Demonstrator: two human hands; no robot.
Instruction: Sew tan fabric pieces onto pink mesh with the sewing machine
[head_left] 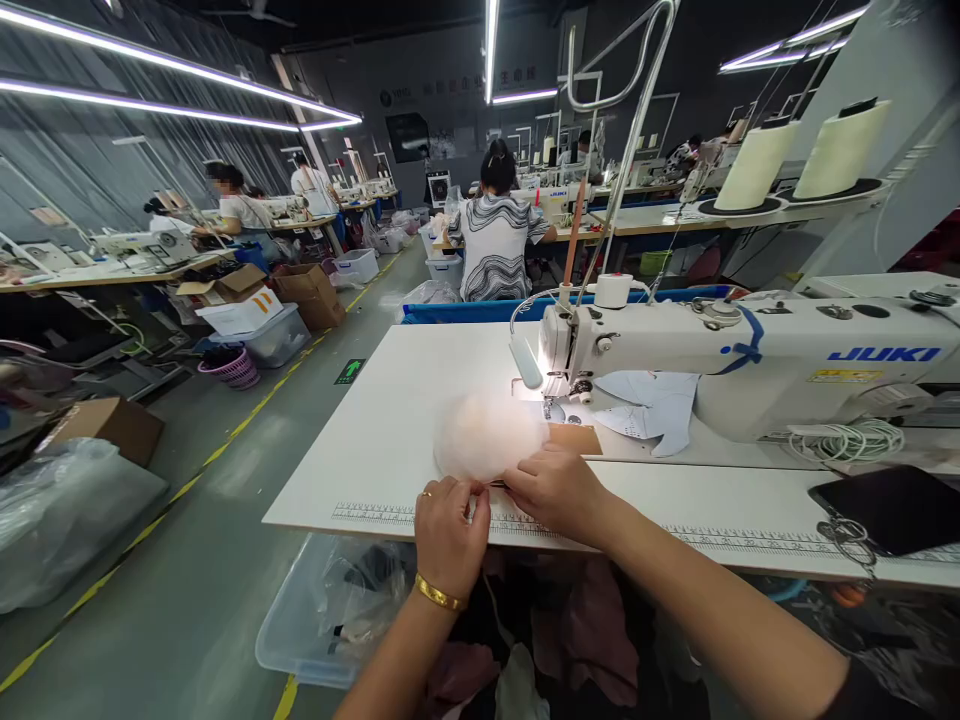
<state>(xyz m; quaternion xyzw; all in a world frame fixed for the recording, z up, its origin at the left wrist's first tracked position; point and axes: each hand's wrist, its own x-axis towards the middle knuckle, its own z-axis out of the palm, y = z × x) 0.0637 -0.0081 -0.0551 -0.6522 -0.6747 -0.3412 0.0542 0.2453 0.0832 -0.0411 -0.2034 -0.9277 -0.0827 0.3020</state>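
Note:
A pale pink, rounded piece of fabric, blurred by motion, is over the white sewing table, left of and in front of the needle area. My left hand, with a ring and a gold bracelet, pinches its near edge between thumb and fingers. Close beside it, my right hand is closed on the same edge, a little to the right. Between the hands a thin dark strip shows at the edge. The white sewing machine stands to the right, its lamp shining on the needle area.
White pattern pieces lie under the machine arm. A black phone and keys are at the right. A printed ruler runs along the front edge. Below the table at left is a clear bin. A person sits ahead.

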